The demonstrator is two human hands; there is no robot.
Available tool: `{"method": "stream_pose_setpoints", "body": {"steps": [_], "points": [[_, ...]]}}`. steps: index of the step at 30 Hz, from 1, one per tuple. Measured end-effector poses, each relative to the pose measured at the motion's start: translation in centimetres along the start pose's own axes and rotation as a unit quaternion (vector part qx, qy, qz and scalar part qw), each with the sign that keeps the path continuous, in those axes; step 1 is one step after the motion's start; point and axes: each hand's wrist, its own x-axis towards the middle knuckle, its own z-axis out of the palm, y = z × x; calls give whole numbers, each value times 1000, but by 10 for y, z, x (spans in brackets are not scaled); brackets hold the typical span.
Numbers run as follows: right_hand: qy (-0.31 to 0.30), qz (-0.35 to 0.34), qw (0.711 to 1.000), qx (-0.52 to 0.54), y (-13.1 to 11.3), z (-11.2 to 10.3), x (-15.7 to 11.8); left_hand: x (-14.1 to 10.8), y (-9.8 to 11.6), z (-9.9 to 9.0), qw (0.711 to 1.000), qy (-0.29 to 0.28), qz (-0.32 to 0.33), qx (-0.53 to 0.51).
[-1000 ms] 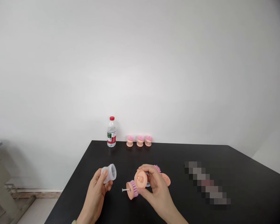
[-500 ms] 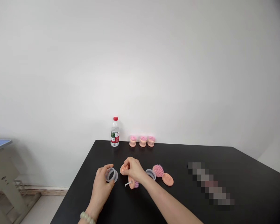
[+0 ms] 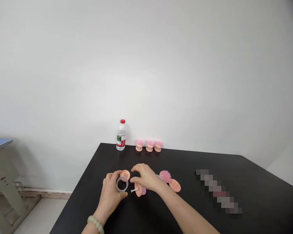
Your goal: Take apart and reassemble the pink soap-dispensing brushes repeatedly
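Observation:
My left hand (image 3: pixel 111 190) holds a translucent grey plastic ring (image 3: pixel 117 185) between thumb and fingers, its opening facing up toward me. Just behind the ring lies a round peach cap (image 3: pixel 126 174). Thumb and fingers apart, my right hand (image 3: pixel 144 176) hovers to the right of the ring with nothing in it. Below it, a pink-bristled brush head (image 3: pixel 138 190) rests on its side, a white stem pointing left. Partly hidden behind my right wrist is a second grey ring (image 3: pixel 159 177). Beside it are another pink bristle head (image 3: pixel 165 176) and a peach cap (image 3: pixel 175 185).
At the wall stand a water bottle (image 3: pixel 121 136) with a red cap and three pink-bristled brushes (image 3: pixel 149 146) on peach bases. A blurred-out strip (image 3: pixel 218 191) lies on the right of the black table (image 3: pixel 185 162). A blue-topped desk (image 3: pixel 0 144) is at far left.
My right hand has let go of the peach cap, which now lies behind the ring, and has opened. My left hand has moved slightly right with the ring and turned it.

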Motion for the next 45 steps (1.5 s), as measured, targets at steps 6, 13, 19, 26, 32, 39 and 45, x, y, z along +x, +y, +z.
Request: {"method": "stream_pose_setpoints", "body": {"steps": [6, 13, 19, 26, 32, 39, 45], "points": [[-94, -18, 994, -47, 2, -13, -26, 5, -6, 1, 1000, -24, -3, -17], [7, 10, 999, -43, 4, 5, -20, 2, -4, 2, 999, -46, 12, -25], [-4, -45, 998, -39, 3, 21, -13, 6, -9, 4, 999, -34, -1, -32], [-7, -63, 998, -14, 5, 23, -12, 4, -10, 3, 998, -29, -11, -51], [6, -53, 998, 14, 9, 21, -27, 3, -8, 2, 997, -24, -5, -77], [51, -95, 993, 50, 7, 10, -70, 8, -7, -3, 989, 45, -41, -138], [164, -75, 983, 42, 38, -22, -84, 5, 1, -6, 975, 102, -72, -182]]}}
